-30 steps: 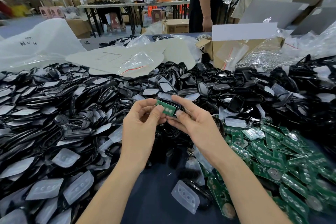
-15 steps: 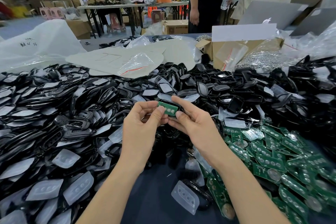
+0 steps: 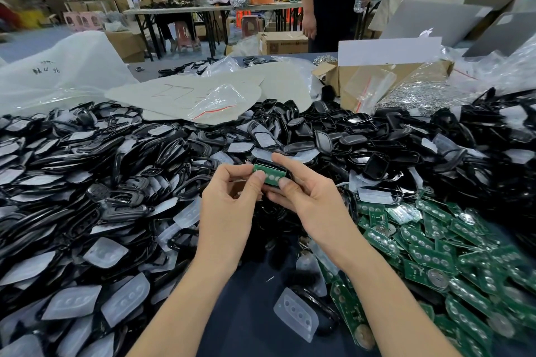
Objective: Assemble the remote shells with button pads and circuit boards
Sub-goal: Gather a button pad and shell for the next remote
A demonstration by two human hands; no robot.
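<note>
Both hands hold one remote at the middle of the view. A green circuit board [image 3: 271, 175] with round contact pads lies in a black remote shell [image 3: 265, 162], whose far edge shows behind it. My left hand [image 3: 229, 206] pinches the left end with thumb and fingers. My right hand [image 3: 307, 200] grips the right end, index finger over the top and thumb on the board's front edge. Most of the shell is hidden by my fingers.
A heap of black shells and translucent button pads [image 3: 95, 171] fills the left and far side. Green circuit boards [image 3: 435, 249] lie piled at the right. A loose button pad [image 3: 295, 313] lies on the dark table [image 3: 249, 313]. A cardboard box [image 3: 377, 81] and plastic bags stand behind.
The hands and the remote stay almost in place; the thumbs have shifted slightly on the green board.
</note>
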